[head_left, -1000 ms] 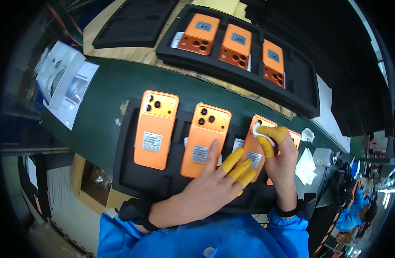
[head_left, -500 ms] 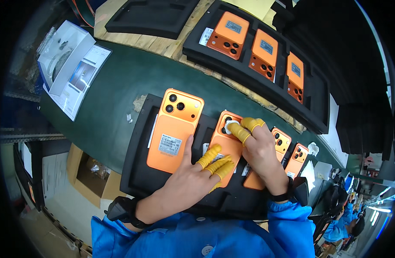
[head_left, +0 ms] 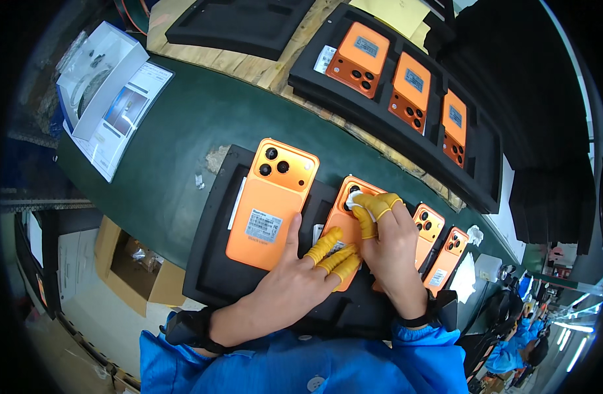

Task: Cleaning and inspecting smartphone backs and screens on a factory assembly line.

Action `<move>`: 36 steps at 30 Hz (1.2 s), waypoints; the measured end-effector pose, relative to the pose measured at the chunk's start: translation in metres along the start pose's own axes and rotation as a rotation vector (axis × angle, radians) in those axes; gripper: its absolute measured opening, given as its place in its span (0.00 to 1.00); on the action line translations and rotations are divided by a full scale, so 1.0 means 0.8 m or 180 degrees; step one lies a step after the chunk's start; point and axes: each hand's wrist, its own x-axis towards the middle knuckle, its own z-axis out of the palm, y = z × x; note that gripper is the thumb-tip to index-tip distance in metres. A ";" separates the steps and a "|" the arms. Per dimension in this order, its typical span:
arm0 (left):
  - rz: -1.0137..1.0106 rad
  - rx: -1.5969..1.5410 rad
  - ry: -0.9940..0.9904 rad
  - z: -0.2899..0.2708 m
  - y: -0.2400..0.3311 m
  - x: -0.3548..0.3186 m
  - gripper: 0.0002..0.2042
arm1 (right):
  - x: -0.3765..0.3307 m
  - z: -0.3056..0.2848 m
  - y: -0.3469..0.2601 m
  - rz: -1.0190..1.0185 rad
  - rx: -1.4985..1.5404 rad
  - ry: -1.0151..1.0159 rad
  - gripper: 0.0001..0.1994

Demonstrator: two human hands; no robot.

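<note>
A black foam tray (head_left: 209,262) lies on the green mat and holds several orange phones, backs up. My left hand (head_left: 301,276), with yellow finger cots, rests flat on the lower part of the second phone (head_left: 344,220), steadying it. My right hand (head_left: 390,240), also in yellow cots, pinches a small white wipe (head_left: 353,199) against that phone's camera area. The first phone (head_left: 268,203) lies just left of my left thumb. Two more orange phones (head_left: 439,246) sit to the right, partly hidden by my right hand.
A second black tray (head_left: 314,82) with three orange phones sits further back. An empty black foam tray (head_left: 236,26) lies at the top. An open white box with leaflets (head_left: 108,85) sits at left. White scraps (head_left: 475,233) lie right of the tray. A cardboard box (head_left: 127,259) stands below the table edge.
My hands have shifted left from the third phone to the second one. The right hand now presses the white wipe on its camera area, and the left hand holds its lower part.
</note>
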 end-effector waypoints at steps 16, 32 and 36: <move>-0.0023 0.0441 -0.0135 0.001 0.001 0.002 0.18 | -0.022 -0.018 0.024 -0.0611 0.0162 -0.0302 0.24; -0.0045 0.0334 -0.0175 -0.001 0.001 0.004 0.19 | 0.011 0.004 0.020 0.0387 -0.0149 0.0242 0.13; -0.0085 0.0350 -0.0182 -0.003 0.002 0.002 0.21 | 0.005 0.001 0.012 0.0460 -0.0260 0.0322 0.13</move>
